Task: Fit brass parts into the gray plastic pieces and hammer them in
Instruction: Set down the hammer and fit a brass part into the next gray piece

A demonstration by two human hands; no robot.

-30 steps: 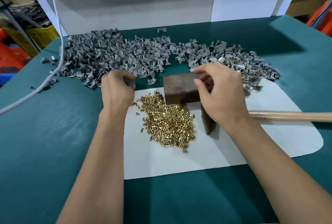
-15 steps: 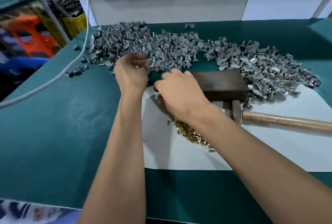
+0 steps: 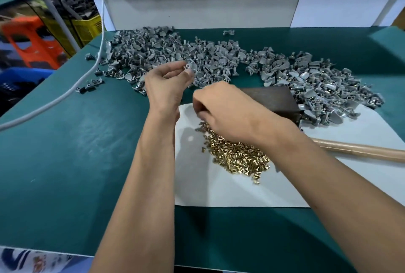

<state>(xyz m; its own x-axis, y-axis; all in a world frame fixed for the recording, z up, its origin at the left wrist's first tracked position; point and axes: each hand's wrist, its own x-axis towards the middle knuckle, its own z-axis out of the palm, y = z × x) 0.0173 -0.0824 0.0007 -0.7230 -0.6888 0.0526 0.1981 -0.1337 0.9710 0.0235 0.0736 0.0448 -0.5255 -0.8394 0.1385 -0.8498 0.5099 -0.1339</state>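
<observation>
The left hand [image 3: 166, 85] is raised at the near edge of the gray pieces [image 3: 175, 53], pinching one gray piece [image 3: 189, 66] between thumb and fingertips; the piece is small and partly covered by the fingers, so its shape is hard to read. The right hand [image 3: 228, 112] is curled, knuckles up, over the far end of the brass parts [image 3: 236, 156], its fingertips turned down and hidden under the palm; whether it grips a brass part cannot be told. The brass parts lie in a loose heap on a white sheet [image 3: 219, 189] on the green table [image 3: 65, 152], and the far part of the heap is hidden by the right hand and wrist. Behind that hand sits a dark block [image 3: 274, 99], its near left corner covered by the hand. A wooden handle [image 3: 361, 150] lies on the sheet to the right, running out of the frame at the right edge; its head end is hidden behind the right forearm. A second mass of gray pieces [image 3: 317, 84], some with shiny spots, spreads at the right behind the block and onto the sheet's far corner. A few stray pieces [image 3: 89, 84] lie apart near the table's left edge, beside a white cable [image 3: 65, 95] that crosses the table. Past the table on the left, an orange stool [image 3: 32, 40] and a yellow crate [image 3: 87, 29] are blurred.
</observation>
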